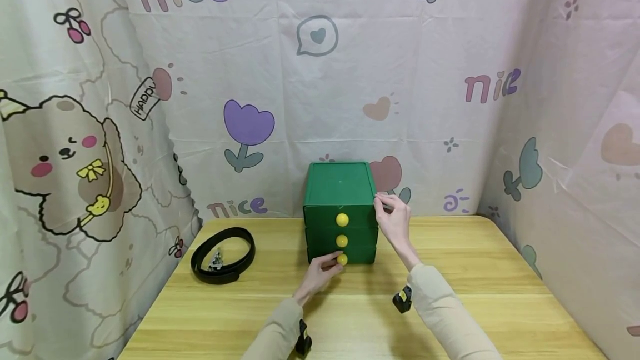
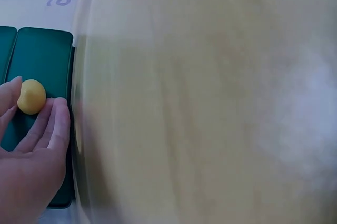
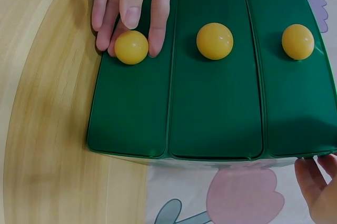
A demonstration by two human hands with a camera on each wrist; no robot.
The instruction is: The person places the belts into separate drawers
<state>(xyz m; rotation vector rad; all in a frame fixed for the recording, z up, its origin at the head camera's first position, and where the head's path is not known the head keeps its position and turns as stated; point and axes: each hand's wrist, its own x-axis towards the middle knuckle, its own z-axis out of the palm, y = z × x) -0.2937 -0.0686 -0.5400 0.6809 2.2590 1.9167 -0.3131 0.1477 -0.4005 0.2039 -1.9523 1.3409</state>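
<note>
Green cabinet point(image 1: 340, 185): placed at the fingertips.
Three drawers point(image 3: 213, 108): all closed; none is drawn out yet.
Right hand point(image 1: 395, 219): fingertips, narrowly spaced, are rested on cabinet's side.
Bottom knob point(image 1: 342, 259): pinched by left hand's point(image 1: 318, 276) fingers.

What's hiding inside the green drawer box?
I can't see inside the green drawer box: its three drawers look closed, so whatever might be in there is covered. Only its outside shows, with round yellow knobs.

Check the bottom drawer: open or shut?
Shut. In the right wrist view, the bottom drawer lies flush with the middle drawer, no gap showing; the left hand holds the bottom yellow knob.
</note>
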